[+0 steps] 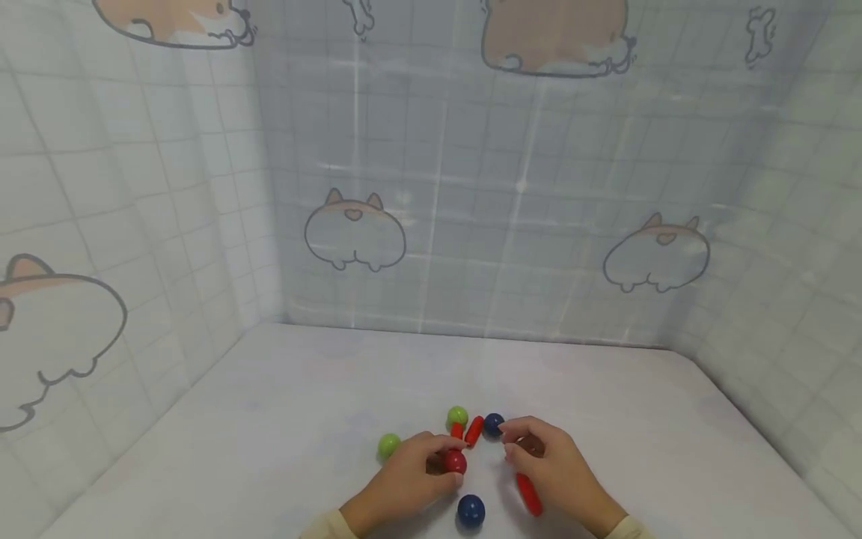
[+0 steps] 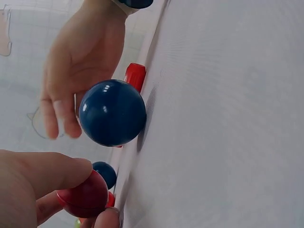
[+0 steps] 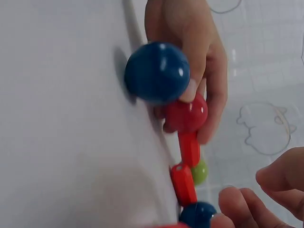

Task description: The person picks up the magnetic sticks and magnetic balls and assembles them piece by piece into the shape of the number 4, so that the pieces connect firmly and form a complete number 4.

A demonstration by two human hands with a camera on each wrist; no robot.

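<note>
My left hand (image 1: 412,473) grips a glossy red ball (image 1: 456,463) between thumb and fingers, low over the white surface. In the left wrist view the thumb lies on top of the red ball (image 2: 85,195). My right hand (image 1: 562,475) hovers with loosely bent fingers, and nothing shows between thumb and fingertips in the right wrist view. Below it lies a red stick (image 1: 529,495), partly hidden by the hand. A dark blue ball (image 1: 494,425) is right by its fingertips. Another blue ball (image 1: 471,512) rests between the hands, nearer the body.
Two short red sticks, one leaning right (image 1: 474,431) and one partly covered by the left fingers (image 1: 457,430), lie ahead of the hands. A green ball (image 1: 457,416) sits behind them, another green ball (image 1: 388,446) beside the left hand. Patterned curtains (image 1: 471,187) enclose the white tabletop (image 1: 269,419).
</note>
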